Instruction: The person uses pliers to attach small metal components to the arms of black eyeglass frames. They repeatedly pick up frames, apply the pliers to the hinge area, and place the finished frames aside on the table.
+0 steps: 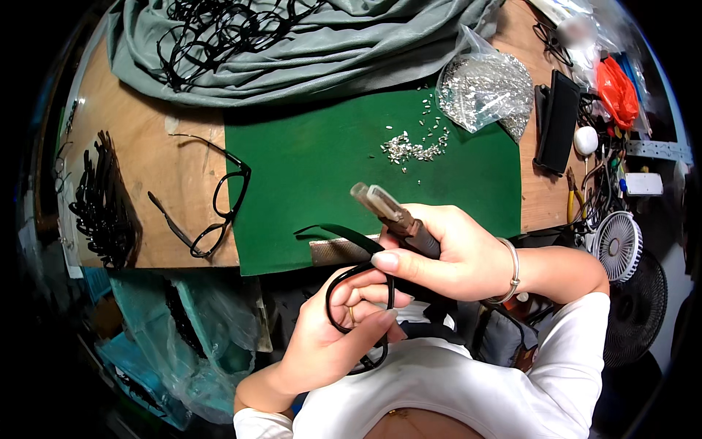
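Our left hand (322, 340) is closed on a black eyeglass frame (390, 291); our right hand (457, 252) is wrapped around pliers (401, 219), its thumb against the frame's upper corner.

The frame is just in front of our chest, below and left of the right hand, its front running roughly toward us. One temple arm (342, 232) reaches up and left over the green mat (307, 161). The pliers' clear tips point up-left, apart from the frame.
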`<state>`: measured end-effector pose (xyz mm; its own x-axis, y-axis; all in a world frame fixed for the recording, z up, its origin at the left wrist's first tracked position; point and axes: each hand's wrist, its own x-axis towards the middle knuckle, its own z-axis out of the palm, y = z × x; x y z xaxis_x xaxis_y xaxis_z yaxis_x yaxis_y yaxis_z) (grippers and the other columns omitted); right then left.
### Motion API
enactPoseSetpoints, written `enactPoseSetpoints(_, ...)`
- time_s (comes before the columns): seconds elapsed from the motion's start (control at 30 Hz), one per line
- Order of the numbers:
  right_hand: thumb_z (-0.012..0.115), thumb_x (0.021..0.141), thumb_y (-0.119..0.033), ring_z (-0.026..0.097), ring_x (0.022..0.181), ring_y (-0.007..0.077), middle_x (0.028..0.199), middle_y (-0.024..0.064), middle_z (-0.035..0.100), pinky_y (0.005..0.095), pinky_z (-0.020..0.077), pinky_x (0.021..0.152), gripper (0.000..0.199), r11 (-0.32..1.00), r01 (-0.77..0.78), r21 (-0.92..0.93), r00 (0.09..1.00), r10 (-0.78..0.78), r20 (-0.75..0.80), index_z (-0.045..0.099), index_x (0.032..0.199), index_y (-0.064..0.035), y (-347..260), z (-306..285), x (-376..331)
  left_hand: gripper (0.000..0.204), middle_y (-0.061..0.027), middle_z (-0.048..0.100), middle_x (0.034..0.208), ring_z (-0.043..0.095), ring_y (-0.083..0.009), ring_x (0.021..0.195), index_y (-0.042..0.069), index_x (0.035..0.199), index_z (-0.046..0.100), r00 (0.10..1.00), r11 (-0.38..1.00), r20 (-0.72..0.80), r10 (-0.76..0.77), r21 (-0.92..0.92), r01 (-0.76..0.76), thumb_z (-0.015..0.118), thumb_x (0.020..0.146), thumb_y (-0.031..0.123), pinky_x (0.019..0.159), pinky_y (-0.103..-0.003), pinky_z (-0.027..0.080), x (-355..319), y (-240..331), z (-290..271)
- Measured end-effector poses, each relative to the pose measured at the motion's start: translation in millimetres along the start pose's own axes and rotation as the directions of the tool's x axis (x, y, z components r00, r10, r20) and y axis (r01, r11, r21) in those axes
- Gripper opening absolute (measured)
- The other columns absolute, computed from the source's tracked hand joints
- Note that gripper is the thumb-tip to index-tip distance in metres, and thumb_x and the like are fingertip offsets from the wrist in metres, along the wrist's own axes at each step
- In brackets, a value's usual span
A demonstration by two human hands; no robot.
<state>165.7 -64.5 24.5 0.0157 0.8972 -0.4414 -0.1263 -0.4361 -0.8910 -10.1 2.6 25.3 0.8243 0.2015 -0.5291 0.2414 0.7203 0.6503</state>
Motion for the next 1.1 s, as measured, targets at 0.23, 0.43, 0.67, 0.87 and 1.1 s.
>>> enactPoseSetpoints(0.23,0.051,0.083,-0.014,0.049,0.052,0.0044,0.059,0.0016,0.054,0.0205,0.0387,0.048,0.014,0.996,0.073,-0.047,0.997,-0.074,-0.024,0.048,0.080,-0.0006,5,1,-1,0.041,-0.0138,0.052,0.103,0.057,-0.0123,0.075,-0.003,0.120,0.030,0.999,1.000,0.037,-0.013,-0.027,0.014,0.044,0.082,-0.006,0.069,-0.023,0.043,1,-2,-2)
enactPoseSetpoints(0.43,0.050,0.085,-0.014,0.051,0.053,0.0041,0.060,0.0008,0.054,0.0199,0.0392,0.048,0.014,0.991,0.110,-0.071,0.992,-0.114,-0.058,0.048,0.080,-0.0008,8,2,0,0.040,-0.0141,0.052,0.102,0.057,-0.0125,0.073,-0.004,0.119,0.031,1.000,0.998,-0.003,0.024,-0.058,-0.024,0.045,0.082,-0.005,0.069,-0.024,0.046,5,-6,-1)
enactPoseSetpoints(0.67,0.053,0.084,-0.023,0.047,0.060,0.0059,0.066,-0.0001,0.051,0.0198,0.0383,0.056,0.022,0.918,-0.190,0.347,0.979,0.152,0.134,0.051,0.081,-0.0019,6,-13,9,0.039,-0.0143,0.053,0.098,0.058,-0.0125,0.072,-0.006,0.117,0.031,1.000,0.995,-0.011,-0.013,-0.100,0.012,0.046,0.081,-0.006,0.068,-0.023,0.046,14,2,1)
enactPoseSetpoints(0.87,0.053,0.084,-0.023,0.048,0.059,0.0067,0.067,0.0011,0.051,0.0198,0.0381,0.056,0.022,0.929,-0.133,0.346,0.990,0.110,0.088,0.050,0.082,-0.0017,9,-8,8,0.038,-0.0148,0.053,0.098,0.058,-0.0128,0.073,-0.006,0.116,0.031,1.000,0.998,-0.001,0.030,-0.064,-0.030,0.046,0.081,-0.006,0.069,-0.023,0.046,14,0,0)
enactPoseSetpoints(1.1,0.053,0.085,-0.024,0.048,0.059,0.0066,0.069,0.0014,0.052,0.0197,0.0385,0.056,0.022,0.898,-0.145,0.414,0.989,0.115,0.096,0.049,0.082,-0.0023,6,-4,5,0.039,-0.0150,0.053,0.100,0.058,-0.0130,0.074,-0.006,0.117,0.031,1.000,0.998,0.019,-0.006,-0.069,0.007,0.047,0.081,-0.005,0.068,-0.022,0.045,11,2,-2)
